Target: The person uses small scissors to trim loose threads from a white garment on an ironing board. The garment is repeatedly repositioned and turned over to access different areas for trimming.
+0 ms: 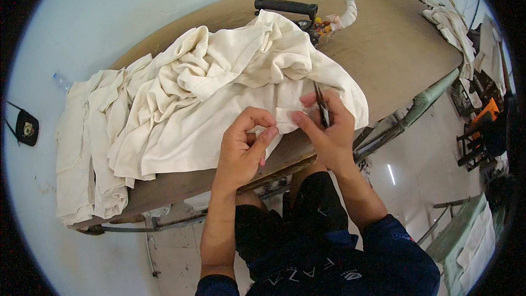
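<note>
1. Cream garment (181, 148): matt woven cloth, softly creased.
2. Thread snips (319, 98): dark metal.
3. Iron handle (287, 6): black, matt, rubbery-looking.
4. Hose (347, 1): wrinkled whitish tape wrapping.
5. Tabletop (394, 33): matt, brown, cloth-like covering.
6. Floor (402, 192): smooth glossy tile, reflecting light.
7. Bottle (61, 82): clear, shiny plastic.

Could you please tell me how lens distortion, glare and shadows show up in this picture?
Head view: the brown tabletop appears bowed by the fisheye, with dark corners around the image; a bright streak, likely a reflected lamp, shows on the tiled floor; soft shadows mark folds in the cream cloth.
</note>
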A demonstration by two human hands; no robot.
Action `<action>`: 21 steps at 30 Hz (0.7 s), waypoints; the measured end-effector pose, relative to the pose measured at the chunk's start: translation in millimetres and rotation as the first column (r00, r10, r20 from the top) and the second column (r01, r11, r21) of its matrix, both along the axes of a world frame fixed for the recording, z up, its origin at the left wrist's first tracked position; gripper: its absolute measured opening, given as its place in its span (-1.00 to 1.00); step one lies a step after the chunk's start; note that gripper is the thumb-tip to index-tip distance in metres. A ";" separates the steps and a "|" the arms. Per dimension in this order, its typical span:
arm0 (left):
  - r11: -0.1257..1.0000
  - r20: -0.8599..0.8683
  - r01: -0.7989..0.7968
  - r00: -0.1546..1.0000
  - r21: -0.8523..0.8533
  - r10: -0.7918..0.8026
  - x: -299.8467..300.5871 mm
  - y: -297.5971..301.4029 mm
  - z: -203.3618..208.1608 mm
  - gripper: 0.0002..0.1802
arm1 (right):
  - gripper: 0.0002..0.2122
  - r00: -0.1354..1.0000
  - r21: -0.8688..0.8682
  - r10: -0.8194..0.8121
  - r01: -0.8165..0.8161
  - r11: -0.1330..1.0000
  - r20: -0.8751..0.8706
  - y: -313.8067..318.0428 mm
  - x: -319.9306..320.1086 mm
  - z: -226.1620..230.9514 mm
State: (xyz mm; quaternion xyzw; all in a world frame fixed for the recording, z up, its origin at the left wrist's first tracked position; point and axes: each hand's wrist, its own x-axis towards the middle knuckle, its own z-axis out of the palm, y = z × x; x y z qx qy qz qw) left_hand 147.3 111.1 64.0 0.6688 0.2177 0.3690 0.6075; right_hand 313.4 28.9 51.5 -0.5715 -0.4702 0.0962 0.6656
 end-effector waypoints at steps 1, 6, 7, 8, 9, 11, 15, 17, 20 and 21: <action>1.000 -0.054 0.006 0.999 0.027 -0.005 -1.3 1.0 -0.5 -0.87 | -0.76 0.990 0.056 -0.083 0.076 0.996 0.117 -4.0 -1.4 -0.6; 1.000 -0.122 -0.014 0.992 0.026 0.017 -1.0 0.5 -1.9 -0.80 | -0.71 0.934 0.023 0.055 -0.068 0.997 0.354 -19.0 -12.2 5.2; 0.999 -0.132 -0.022 0.991 0.024 0.025 -1.2 0.2 -2.1 -0.78 | -0.71 0.930 0.019 0.034 -0.043 0.999 0.367 -17.4 -11.6 3.8; 0.999 -0.143 -0.031 0.989 0.022 0.034 -1.0 0.2 -2.6 -0.76 | -0.72 0.925 0.015 0.013 -0.020 1.000 0.379 -14.5 -9.9 0.8; 0.999 -0.125 -0.035 0.991 0.015 0.036 -0.8 0.1 -2.3 -0.77 | -0.72 0.920 0.013 -0.004 -0.001 1.000 0.392 -11.8 -9.4 -1.0; 0.999 -0.090 -0.044 0.995 -0.002 0.044 1.2 -0.4 -2.1 -0.77 | -0.74 0.885 -0.004 -0.009 0.012 1.000 0.466 -15.3 -8.9 -4.9; 0.995 -0.127 -0.099 0.987 0.034 0.102 2.1 -0.3 -4.2 -0.81 | -0.83 0.868 0.014 -0.017 0.011 1.000 0.496 -10.6 -15.5 -5.8; 0.991 -0.133 -0.128 0.982 0.031 0.131 2.9 -3.4 -3.3 -0.82 | -0.87 0.930 -0.054 0.084 -0.069 0.996 0.357 -7.2 -9.3 -7.9; 0.984 -0.072 -0.145 0.986 0.108 0.153 5.3 -3.5 -9.5 -0.83 | -0.88 0.908 -0.139 0.284 -0.339 0.931 -0.308 -10.9 -5.4 -8.1; 0.982 -0.077 -0.147 0.985 0.119 0.157 6.0 -3.6 -9.8 -0.83 | -0.86 0.756 -0.115 0.308 -0.449 0.886 -0.578 -14.0 -3.6 -8.3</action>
